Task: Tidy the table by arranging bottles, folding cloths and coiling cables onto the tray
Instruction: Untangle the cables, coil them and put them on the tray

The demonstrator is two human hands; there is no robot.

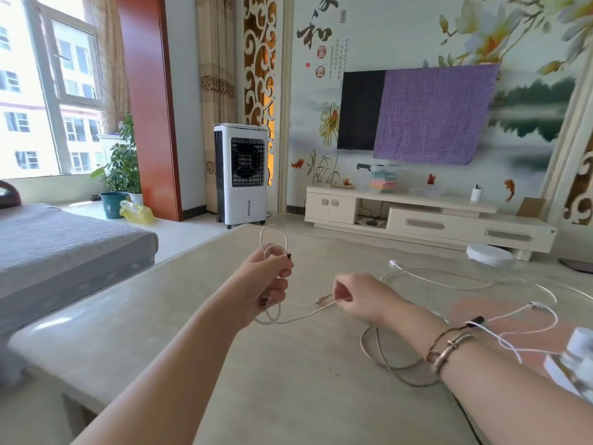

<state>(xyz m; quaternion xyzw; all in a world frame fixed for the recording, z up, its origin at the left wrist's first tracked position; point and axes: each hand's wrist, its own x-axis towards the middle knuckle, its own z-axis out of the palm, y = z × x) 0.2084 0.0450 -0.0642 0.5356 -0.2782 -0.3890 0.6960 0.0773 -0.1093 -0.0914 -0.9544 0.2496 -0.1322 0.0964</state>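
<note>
I see my left hand [271,281] raised above the counter [224,364], forearm reaching in from the lower left, the wrist turned so the thumb side faces up. Its grip is curled round a thin white cable [290,320]: a couple of small loops stand up out of the top of the fist, and more loops hang below it, with a dark plug showing at the bottom of the fingers. From those lower loops the cable runs in a shallow sag across to my right hand [359,300].

The right hand sits lower and a little nearer the counter, forearm coming in from the lower right with bracelets [449,346] on the wrist. Its back faces the camera, fingers folded in, and the grip pinches the cable near its other end; a short tip sticks out just left of the knuckles.

A darker cable [390,367] lies in a loose loop on the counter under the right wrist. Beyond that hand a second white cable [449,281] curves across the surface, its connector lying free at the far end. Another thin white cable [513,322] with a black plug trails over a pink tray [564,329] at the right edge, where white-capped bottles [574,358] are partly cut off by the frame.
</note>
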